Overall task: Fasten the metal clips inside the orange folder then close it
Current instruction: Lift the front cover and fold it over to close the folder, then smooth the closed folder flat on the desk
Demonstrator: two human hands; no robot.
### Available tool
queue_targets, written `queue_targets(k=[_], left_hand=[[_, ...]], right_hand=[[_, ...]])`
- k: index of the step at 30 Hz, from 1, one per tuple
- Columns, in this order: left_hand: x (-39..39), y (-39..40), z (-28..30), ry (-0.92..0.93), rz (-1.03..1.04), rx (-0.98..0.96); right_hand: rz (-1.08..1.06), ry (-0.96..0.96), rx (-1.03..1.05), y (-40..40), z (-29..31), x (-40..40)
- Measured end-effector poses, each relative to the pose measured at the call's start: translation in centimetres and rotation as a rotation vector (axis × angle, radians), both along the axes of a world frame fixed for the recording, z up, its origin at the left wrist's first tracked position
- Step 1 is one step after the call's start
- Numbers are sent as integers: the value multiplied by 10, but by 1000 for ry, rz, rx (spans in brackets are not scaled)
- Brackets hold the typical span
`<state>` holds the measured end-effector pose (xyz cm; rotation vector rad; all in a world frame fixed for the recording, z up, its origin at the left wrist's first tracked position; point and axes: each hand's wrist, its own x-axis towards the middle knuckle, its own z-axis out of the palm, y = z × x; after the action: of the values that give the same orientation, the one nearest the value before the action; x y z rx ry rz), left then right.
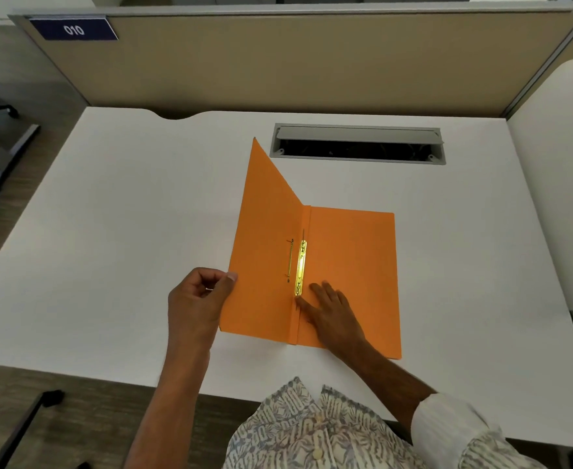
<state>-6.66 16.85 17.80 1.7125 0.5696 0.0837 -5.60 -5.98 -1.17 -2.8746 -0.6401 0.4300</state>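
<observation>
An orange folder [353,265] lies on the white desk [126,231], its back sheet flat and its front cover [264,238] raised at a steep angle on the left. A shiny yellow metal clip bar [300,269] runs along the inner spine, with one thin prong standing up at its far end. My left hand [198,299] pinches the outer edge of the raised cover near its lower corner. My right hand [329,309] rests flat on the back sheet, fingers spread, fingertips at the near end of the clip bar.
A grey cable hatch [358,143] is sunk into the desk just behind the folder, its lid open. A beige partition [312,62] walls off the back, and a white side panel [556,184] stands at the right. The desk's near edge runs below my arms.
</observation>
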Motion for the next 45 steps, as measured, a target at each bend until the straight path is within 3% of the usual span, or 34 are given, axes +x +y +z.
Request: queue_targets(k=[7,20,30,41,45], left_hand=[[-3,-38,4,-9,-94,-3],[-6,-146,-13,-25,-415,12],[0,-247,-73,38,-721,237],[0,-288,-138,197,-795,441],[0,-293,-150,219,-782,459]], right_hand=[[25,5,89,-22,-1,-10],[-338,-16,185,-113,8,-46],[-387,-18,221,-164,8,-67],[-457,-3,213,-180,7,-73],[-486,32,312,-186,2,-75]])
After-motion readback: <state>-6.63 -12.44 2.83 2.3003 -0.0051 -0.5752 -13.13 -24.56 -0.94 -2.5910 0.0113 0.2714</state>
